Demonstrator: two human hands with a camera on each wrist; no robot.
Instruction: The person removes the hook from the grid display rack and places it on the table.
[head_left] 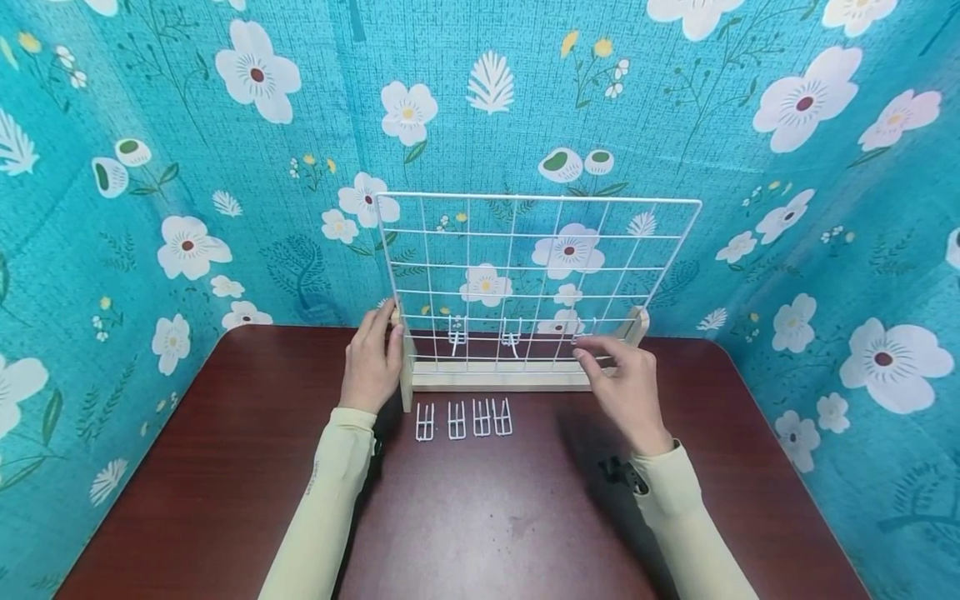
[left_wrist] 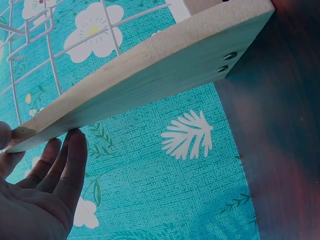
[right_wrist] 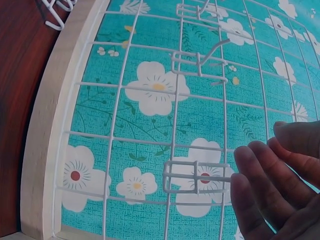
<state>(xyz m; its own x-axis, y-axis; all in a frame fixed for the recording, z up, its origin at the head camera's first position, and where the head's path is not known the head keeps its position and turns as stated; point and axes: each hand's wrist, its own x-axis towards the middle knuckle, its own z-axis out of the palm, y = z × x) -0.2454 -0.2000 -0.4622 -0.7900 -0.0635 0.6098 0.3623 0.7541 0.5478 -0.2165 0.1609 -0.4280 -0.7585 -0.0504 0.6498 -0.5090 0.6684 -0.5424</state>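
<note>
A white wire grid panel (head_left: 536, 268) stands upright in a wooden stand (head_left: 495, 382). My left hand (head_left: 372, 358) grips the top of the stand's left side post (left_wrist: 145, 75), thumb on one face and fingers on the other. Three white wire hooks hang on the lower grid: a left hook (head_left: 457, 330), a middle hook (head_left: 512, 332) and a right hook (right_wrist: 196, 177). Beside the right one is my right hand (head_left: 626, 379), its fingers loosely bent and fingertips right at the prong's end. In the right wrist view, thumb and fingers show no grip around it.
Several loose wire hooks (head_left: 457, 421) lie in a row on the dark red-brown table (head_left: 480, 517), in front of the stand. Behind and at both sides hangs a turquoise flowered curtain (head_left: 322, 142). The stand's right side post (head_left: 636, 325) rises beyond my right hand.
</note>
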